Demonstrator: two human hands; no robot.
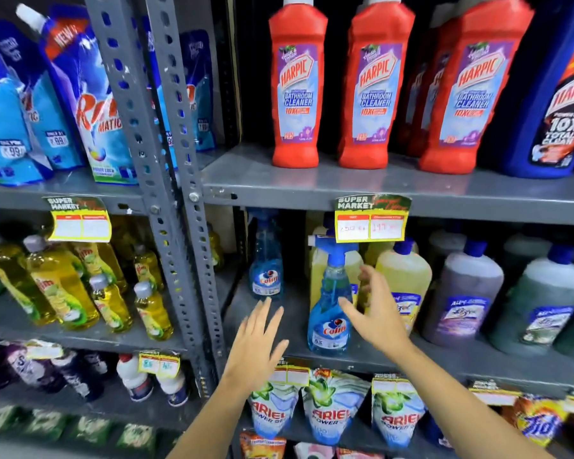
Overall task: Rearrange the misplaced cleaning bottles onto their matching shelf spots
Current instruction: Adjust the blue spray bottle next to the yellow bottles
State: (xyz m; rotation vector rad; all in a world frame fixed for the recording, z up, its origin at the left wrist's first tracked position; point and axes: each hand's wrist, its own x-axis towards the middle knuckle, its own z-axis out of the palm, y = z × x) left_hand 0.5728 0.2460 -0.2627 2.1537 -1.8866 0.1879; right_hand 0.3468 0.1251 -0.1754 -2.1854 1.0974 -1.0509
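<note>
Both forearms reach up from the bottom edge; left hand (257,342) spread, empty, over bare shelf (262,313); right hand (376,313) splayed beside front Colin spray (328,313), not gripping, prob. about to grab it. Second Colin (266,270) stands further back-left, likely its proper row. Price tag (371,223) covers the trigger top; its digits unreadable.

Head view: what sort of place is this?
Most likely a supermarket cleaning aisle: grey metal shelving, a "Super Market" price tag, and rows of identical red Harpic bottles.
</note>
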